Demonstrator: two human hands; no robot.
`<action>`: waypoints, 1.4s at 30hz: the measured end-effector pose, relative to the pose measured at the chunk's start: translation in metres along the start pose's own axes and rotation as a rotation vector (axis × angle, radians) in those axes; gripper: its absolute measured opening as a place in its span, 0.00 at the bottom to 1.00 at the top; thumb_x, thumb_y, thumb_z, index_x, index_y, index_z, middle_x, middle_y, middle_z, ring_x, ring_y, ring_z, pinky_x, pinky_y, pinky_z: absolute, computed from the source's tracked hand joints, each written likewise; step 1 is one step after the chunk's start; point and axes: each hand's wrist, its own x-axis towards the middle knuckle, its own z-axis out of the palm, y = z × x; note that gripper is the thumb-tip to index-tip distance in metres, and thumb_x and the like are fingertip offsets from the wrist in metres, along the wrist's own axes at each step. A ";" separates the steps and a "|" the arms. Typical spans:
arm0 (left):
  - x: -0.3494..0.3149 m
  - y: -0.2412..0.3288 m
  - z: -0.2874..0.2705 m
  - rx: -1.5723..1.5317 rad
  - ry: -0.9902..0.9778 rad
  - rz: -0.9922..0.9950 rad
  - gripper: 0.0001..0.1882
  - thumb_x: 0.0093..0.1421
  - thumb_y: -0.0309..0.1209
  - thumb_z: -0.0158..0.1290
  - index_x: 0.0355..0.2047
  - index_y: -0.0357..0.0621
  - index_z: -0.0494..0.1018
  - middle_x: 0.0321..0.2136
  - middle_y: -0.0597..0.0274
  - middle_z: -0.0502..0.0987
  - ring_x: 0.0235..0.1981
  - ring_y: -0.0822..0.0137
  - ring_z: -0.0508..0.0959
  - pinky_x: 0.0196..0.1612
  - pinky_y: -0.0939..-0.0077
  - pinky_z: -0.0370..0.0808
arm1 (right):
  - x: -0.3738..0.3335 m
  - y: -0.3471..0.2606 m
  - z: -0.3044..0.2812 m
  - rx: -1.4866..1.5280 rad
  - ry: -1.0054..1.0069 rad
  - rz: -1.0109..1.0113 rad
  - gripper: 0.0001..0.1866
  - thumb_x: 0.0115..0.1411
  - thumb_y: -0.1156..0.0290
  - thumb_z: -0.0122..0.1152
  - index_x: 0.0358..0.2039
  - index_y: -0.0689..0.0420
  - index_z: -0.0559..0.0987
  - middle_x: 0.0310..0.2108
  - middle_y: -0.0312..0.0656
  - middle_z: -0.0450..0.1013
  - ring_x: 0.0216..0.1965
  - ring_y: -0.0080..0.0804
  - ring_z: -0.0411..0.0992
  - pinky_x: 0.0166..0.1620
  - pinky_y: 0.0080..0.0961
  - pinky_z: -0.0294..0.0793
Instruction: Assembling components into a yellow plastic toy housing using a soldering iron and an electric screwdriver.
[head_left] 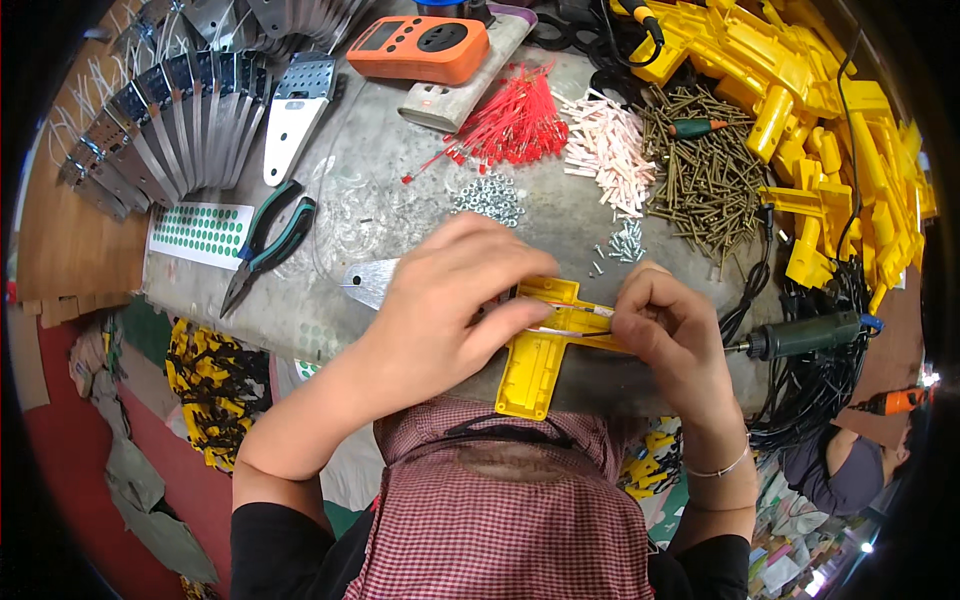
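Head: both hands (450,300) pinch yellow handle (540,350) (table-edge).

Yellow plastic part (540,350) at bench near edge, red ties (510,120), pink-white plugs (605,150), brass screws (705,170), orange meter (420,47) far edge, green-dot sheet (200,232) left edge, red-white checked apron (510,510).

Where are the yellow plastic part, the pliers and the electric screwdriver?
yellow plastic part (532,372): head view, on its lower stem.
pliers (270,246): head view, on the green handles.
electric screwdriver (805,335): head view, on its dark green body.
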 end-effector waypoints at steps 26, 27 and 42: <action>0.021 0.036 -0.007 0.387 -0.633 0.344 0.08 0.47 0.30 0.53 0.28 0.44 0.69 0.25 0.62 0.70 0.33 0.61 0.72 0.34 0.70 0.71 | 0.000 0.012 0.006 -0.665 -0.489 -0.148 0.13 0.54 0.60 0.66 0.31 0.57 0.80 0.25 0.47 0.75 0.26 0.47 0.74 0.31 0.36 0.73; 0.013 0.038 -0.001 0.423 -0.569 0.362 0.08 0.47 0.31 0.53 0.27 0.45 0.68 0.24 0.62 0.69 0.32 0.62 0.71 0.34 0.71 0.70 | 0.000 -0.001 0.003 -0.632 -0.503 -0.113 0.12 0.54 0.62 0.66 0.32 0.58 0.80 0.26 0.46 0.75 0.27 0.45 0.74 0.32 0.34 0.73; -0.019 0.020 0.041 0.413 0.029 0.109 0.09 0.39 0.20 0.56 0.24 0.39 0.70 0.28 0.60 0.76 0.33 0.59 0.76 0.36 0.67 0.71 | 0.121 -0.016 -0.105 -1.061 0.323 -1.008 0.17 0.54 0.83 0.51 0.45 0.58 0.77 0.33 0.42 0.67 0.34 0.35 0.68 0.39 0.27 0.68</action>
